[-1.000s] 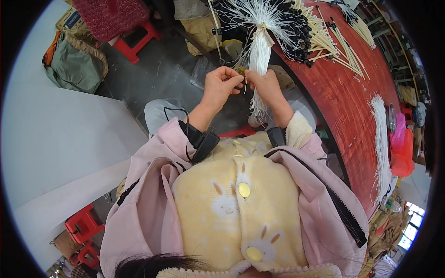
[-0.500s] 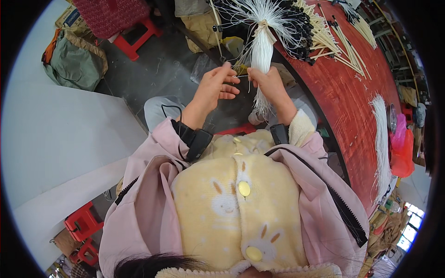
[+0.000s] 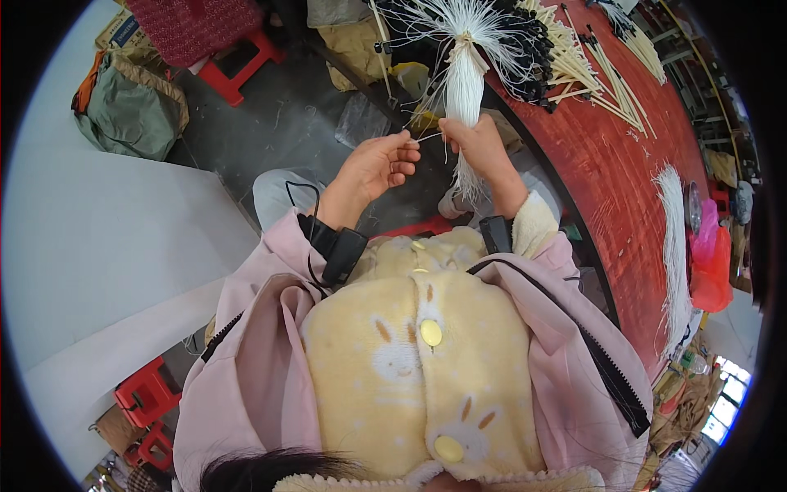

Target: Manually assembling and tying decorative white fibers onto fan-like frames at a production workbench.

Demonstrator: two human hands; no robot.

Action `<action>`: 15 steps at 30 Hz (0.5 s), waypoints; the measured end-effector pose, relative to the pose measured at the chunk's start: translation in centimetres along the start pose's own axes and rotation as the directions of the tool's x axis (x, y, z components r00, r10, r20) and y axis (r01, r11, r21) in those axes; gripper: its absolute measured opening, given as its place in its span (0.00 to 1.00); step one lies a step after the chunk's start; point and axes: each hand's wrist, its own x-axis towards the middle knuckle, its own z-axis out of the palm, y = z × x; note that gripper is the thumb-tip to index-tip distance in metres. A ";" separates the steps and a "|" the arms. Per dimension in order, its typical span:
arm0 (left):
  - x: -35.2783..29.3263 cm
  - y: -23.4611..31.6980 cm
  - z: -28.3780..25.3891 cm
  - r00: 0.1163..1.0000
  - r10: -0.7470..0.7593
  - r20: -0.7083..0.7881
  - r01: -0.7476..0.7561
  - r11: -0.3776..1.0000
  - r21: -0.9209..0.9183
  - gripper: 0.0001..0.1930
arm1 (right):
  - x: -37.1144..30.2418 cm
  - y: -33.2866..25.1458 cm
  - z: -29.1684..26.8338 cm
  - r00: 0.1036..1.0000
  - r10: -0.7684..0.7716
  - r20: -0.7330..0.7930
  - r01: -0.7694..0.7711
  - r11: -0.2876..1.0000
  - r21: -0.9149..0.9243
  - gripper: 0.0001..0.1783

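Note:
My left hand (image 3: 375,170) is pinched closed on the end of a thin white cord (image 3: 429,136). That cord runs taut across to my right hand (image 3: 482,149). My right thumb and fingers are closed round a thick bundle of white cords (image 3: 465,86), which hangs below the fist in loose ends. Higher up, a pale tie gathers the bundle, and above it the cords fan out toward many small black pieces (image 3: 533,57) at the table edge. The fingertips of my left hand partly hide the cord's end.
On the red table (image 3: 607,172) at the right lie several pale sticks (image 3: 611,98) and another white cord bundle (image 3: 674,262). A thin upright rod (image 3: 383,57) with a black piece stands beyond my left hand. A red stool (image 3: 238,70) and a green bag (image 3: 131,115) are at far left.
My left hand has drawn down from beside the thin rod, and its fingers have closed on the cord, which is now taut. My right hand has stayed on the bundle.

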 end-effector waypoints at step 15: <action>-0.6 -0.2 0.1 0.996 0.060 0.062 -0.066 0.993 0.102 0.08 | 0.0 -0.1 -0.2 0.999 0.014 0.043 -0.018 0.996 0.087 0.10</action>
